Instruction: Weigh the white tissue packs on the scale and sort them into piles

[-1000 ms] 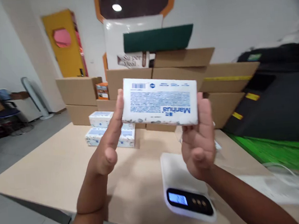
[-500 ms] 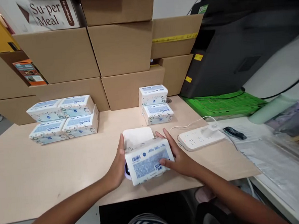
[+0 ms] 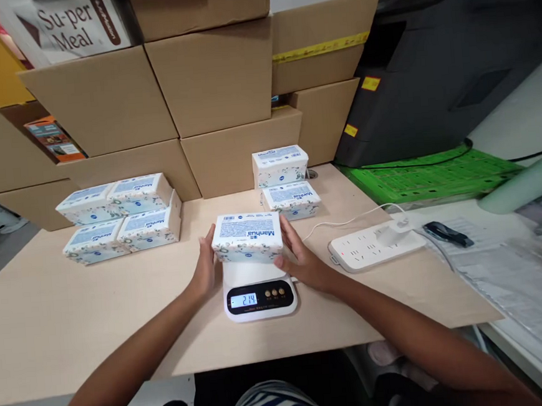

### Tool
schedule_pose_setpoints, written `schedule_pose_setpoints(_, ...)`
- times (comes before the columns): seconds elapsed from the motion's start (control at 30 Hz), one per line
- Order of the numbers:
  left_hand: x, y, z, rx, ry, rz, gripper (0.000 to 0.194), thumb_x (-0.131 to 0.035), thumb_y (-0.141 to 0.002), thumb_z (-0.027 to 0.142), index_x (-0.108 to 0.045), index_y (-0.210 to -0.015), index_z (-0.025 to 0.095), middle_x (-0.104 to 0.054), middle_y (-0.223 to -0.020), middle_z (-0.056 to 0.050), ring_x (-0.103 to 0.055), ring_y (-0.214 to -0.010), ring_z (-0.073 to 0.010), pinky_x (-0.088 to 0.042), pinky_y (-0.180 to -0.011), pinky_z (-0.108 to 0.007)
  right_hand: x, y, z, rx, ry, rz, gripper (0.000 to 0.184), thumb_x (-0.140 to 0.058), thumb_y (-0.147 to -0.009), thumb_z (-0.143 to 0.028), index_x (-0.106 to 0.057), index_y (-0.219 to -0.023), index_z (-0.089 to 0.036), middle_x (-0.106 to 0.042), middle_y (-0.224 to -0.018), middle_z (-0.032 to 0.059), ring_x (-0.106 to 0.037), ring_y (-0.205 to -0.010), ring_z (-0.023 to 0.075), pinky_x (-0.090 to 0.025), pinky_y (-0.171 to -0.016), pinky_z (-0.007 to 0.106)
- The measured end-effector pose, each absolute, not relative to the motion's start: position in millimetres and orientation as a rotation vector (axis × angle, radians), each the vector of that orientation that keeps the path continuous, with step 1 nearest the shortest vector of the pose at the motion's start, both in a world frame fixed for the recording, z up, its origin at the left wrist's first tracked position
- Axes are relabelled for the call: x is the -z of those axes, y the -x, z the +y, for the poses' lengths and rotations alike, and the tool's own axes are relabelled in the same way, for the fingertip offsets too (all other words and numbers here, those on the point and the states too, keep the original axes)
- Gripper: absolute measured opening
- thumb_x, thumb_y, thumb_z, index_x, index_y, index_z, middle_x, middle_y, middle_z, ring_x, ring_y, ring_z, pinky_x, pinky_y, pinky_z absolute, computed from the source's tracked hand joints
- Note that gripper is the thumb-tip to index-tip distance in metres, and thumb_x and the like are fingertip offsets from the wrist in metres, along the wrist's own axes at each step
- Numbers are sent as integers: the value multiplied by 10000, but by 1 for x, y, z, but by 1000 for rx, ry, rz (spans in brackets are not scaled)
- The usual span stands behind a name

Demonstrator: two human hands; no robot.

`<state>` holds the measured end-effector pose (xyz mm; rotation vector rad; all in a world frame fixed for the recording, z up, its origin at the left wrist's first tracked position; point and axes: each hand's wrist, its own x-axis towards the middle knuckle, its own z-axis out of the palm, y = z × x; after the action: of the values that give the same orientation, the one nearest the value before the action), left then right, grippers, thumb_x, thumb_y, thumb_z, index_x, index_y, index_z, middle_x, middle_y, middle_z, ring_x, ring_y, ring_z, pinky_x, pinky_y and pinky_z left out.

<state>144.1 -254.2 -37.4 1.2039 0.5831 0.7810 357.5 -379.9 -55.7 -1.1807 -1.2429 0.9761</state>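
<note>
Between my two hands is a white and blue tissue pack (image 3: 247, 233) labelled Manhua, over the plate of a white digital scale (image 3: 261, 313). My left hand (image 3: 205, 262) presses along the pack's left end. At its right end, my right hand (image 3: 303, 258) grips with the thumb at the lower front corner. The scale's lit display reads about 2.14. Whether the pack's full weight rests on the plate I cannot tell. Several similar tissue packs (image 3: 144, 227) stand stacked at the left, and two more packs (image 3: 292, 200) show at the back right.
Cardboard boxes (image 3: 217, 82) line the back of the wooden table (image 3: 168, 324). A white power strip (image 3: 375, 245) with a plugged-in cable lies at the right. Beyond it are a green plastic crate (image 3: 419, 177), a large dark machine (image 3: 435, 84) and a black cable bundle (image 3: 447, 234).
Both hands have moved the tissue pack away from me and turned it level over the scale. The scale's display and buttons, mostly covered before, now show.
</note>
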Motion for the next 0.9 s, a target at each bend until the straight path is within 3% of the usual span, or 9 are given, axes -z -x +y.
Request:
schedule_pose_setpoints(0.07, 46, -138, -268, -741, -1152, 492, 953, -404, -929, 891, -431, -1658, 278, -480, -1707, -127, -338, -1640, -389, -270, -1360, -591, 58, -357, -384, -971, 1211, -1279, 1243, -782, -880, -662, 62, -1741, -360, -38, -1851, 69, -74, -1717, 301, -101, -1377, 609)
schedule_pose_setpoints(0.13, 52, -134, -276, -716, -1133, 428, 963, -441, -928, 876, -403, -1673, 267, -516, -1680, -144, -402, -1611, -386, -293, -1356, -579, 56, -356, -385, -948, 1226, -1255, 1223, -786, -877, -659, 16, -1747, -353, -87, -1847, 87, -115, -1712, 315, -127, -1374, 610)
schedule_pose_setpoints(0.47, 55, -126, -303, -786, -1150, 400, 933, -379, -992, 806, -114, -1752, 336, -428, -1746, -84, -294, -1668, -321, -211, -1393, -514, 46, -351, -384, -966, 1184, -1250, 1183, -700, -891, -757, -10, -1753, -334, -261, -1811, 107, -299, -1666, 318, -254, -1361, 561)
schedule_pose_setpoints(0.67, 46, -132, -298, -796, -1138, 435, 970, -371, -959, 855, -111, -1749, 356, -398, -1763, -65, -279, -1673, -319, -198, -1392, -514, 48, -346, -385, -946, 1173, -1220, 1198, -675, -880, -797, -1, -1753, -330, -164, -1837, 85, -222, -1692, 300, -201, -1382, 534)
schedule_pose_setpoints(0.9, 58, -130, -294, -766, -1102, 410, 935, -387, -958, 849, -253, -1730, 339, -484, -1711, -89, -383, -1625, -358, -278, -1365, -544, 54, -347, -387, -818, 1286, -1224, 1203, -610, -893, -834, 80, -1744, -339, -19, -1851, 58, -71, -1717, 286, -150, -1393, 542)
